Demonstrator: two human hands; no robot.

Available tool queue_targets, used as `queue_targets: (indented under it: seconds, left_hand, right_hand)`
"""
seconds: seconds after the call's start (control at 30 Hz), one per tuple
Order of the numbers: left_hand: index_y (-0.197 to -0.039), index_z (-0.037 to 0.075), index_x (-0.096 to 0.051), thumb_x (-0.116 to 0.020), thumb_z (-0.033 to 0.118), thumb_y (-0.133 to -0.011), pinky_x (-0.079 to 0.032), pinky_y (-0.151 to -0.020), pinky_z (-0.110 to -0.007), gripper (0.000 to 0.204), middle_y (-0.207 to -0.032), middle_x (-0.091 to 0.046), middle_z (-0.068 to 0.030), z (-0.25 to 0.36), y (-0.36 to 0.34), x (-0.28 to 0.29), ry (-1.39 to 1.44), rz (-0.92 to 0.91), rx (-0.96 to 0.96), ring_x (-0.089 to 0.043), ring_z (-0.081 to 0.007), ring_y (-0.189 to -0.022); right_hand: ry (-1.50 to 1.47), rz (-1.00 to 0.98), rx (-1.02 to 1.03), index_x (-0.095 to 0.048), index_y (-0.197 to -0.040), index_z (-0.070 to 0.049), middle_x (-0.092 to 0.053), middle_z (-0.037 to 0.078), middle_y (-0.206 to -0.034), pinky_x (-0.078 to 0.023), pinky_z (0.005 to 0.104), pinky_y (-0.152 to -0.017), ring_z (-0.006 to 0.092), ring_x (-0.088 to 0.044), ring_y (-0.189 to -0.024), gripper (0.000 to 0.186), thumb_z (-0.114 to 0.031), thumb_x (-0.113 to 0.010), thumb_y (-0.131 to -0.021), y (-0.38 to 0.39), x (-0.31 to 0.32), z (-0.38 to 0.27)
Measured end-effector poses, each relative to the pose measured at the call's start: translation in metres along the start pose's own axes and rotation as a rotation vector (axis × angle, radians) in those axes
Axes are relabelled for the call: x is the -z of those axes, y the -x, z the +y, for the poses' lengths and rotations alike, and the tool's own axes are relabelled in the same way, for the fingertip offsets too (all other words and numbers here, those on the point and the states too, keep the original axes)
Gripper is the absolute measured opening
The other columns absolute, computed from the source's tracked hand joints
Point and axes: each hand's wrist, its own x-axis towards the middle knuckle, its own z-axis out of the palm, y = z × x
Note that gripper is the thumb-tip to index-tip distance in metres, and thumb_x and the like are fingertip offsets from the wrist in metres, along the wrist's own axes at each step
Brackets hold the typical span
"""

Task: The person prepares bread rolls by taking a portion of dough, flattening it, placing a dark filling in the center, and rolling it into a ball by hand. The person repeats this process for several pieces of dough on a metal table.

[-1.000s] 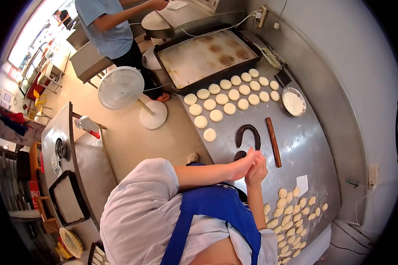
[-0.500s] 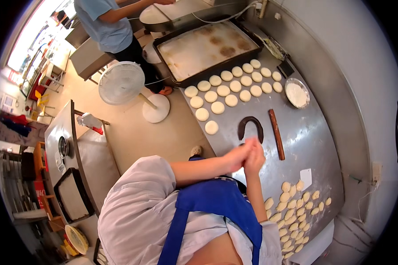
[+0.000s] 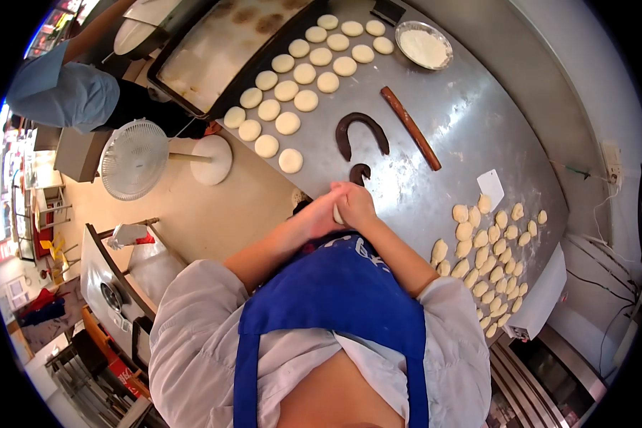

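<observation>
With our left hand (image 3: 322, 216) and right hand (image 3: 357, 205) pressed together, we grip a pale dough piece (image 3: 338, 214) between the palms, only a sliver of it showing, over the near edge of the steel table (image 3: 415, 208). Just past our fingers at one o'clock lies a small dark brown piece (image 3: 360, 172), then at twelve a dark horseshoe-shaped strip (image 3: 364, 117), and between one and two a brown rolling pin (image 3: 410, 128). Farther off we have flattened dough rounds (image 3: 304, 74) in rows toward eleven, small dough lumps (image 3: 481, 255) at four, and, at one, a bowl (image 3: 398, 41) of white powder.
</observation>
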Motion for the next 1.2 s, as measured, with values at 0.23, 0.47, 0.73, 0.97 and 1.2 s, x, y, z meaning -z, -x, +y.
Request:
queue_targets:
  seconds: [0.23, 0.47, 0.73, 0.97, 1.2]
  left_hand:
    - [-0.126, 0.004, -0.053, -0.060, 0.026, -0.093, -0.052, -0.077, -0.028, 0.040, -0.104, -0.064, -0.0052, 0.012, -0.029, 0.047, -0.308, 0.135, -0.210, -0.063, -0.0166, -0.093]
    - [-0.147, 0.004, -0.015, -0.065, 0.032, -0.083, -0.048, -0.084, -0.044, 0.085, -0.104, -0.062, -0.0264, 0.004, -0.049, 0.020, -1.529, 0.185, -0.396, -0.061, -0.0405, -0.098]
    - [-0.149, 0.004, -0.003, -0.062, 0.026, -0.081, -0.049, -0.080, -0.047, 0.093, -0.095, -0.065, -0.0254, -0.012, -0.069, -0.004, -1.768, 0.102, -0.272, -0.063, -0.0423, -0.088]
    - [-0.148, -0.001, -0.001, -0.058, 0.014, -0.076, -0.053, -0.066, -0.043, 0.094, -0.084, -0.067, -0.0188, -0.022, -0.074, -0.024, -2.062, 0.127, -0.257, -0.066, -0.0346, -0.073]
    - [-0.150, 0.001, 0.000, -0.054, 0.012, -0.081, -0.053, -0.068, -0.042, 0.088, -0.094, -0.069, -0.0167, -0.034, -0.083, -0.028, -2.220, 0.235, -0.116, -0.069, -0.0289, -0.079]
  right_hand:
    - [0.310, 0.170, -0.110, -0.060, -0.113, -0.004, -0.057, 0.015, -0.115, -0.044, 0.0394, -0.090, 0.0319, -0.054, -0.106, 0.040, -0.029, -0.066, -0.082, -0.006, 0.031, 0.070]
    - [0.346, -0.094, 0.184, -0.054, -0.117, -0.005, -0.054, 0.010, -0.116, -0.041, 0.0394, -0.096, 0.0292, -0.049, -0.112, 0.057, -0.029, -0.077, -0.071, -0.024, 0.050, 0.082]
    - [0.368, 0.045, 0.151, -0.058, -0.102, -0.008, -0.059, 0.009, -0.099, -0.045, 0.0392, -0.085, 0.0291, -0.054, -0.097, 0.043, -0.021, -0.076, -0.065, 0.002, 0.052, 0.099]
    - [0.493, 0.151, 0.153, -0.061, -0.091, -0.005, -0.062, 0.010, -0.091, -0.049, 0.0378, -0.077, 0.0284, -0.058, -0.086, 0.027, -0.017, -0.071, -0.068, 0.005, 0.043, 0.104]
    - [0.568, 0.064, 0.316, -0.063, -0.069, -0.007, -0.061, 0.009, -0.074, -0.051, 0.0395, -0.067, 0.0278, -0.061, -0.076, 0.013, -0.019, -0.068, -0.066, -0.005, 0.052, 0.106]
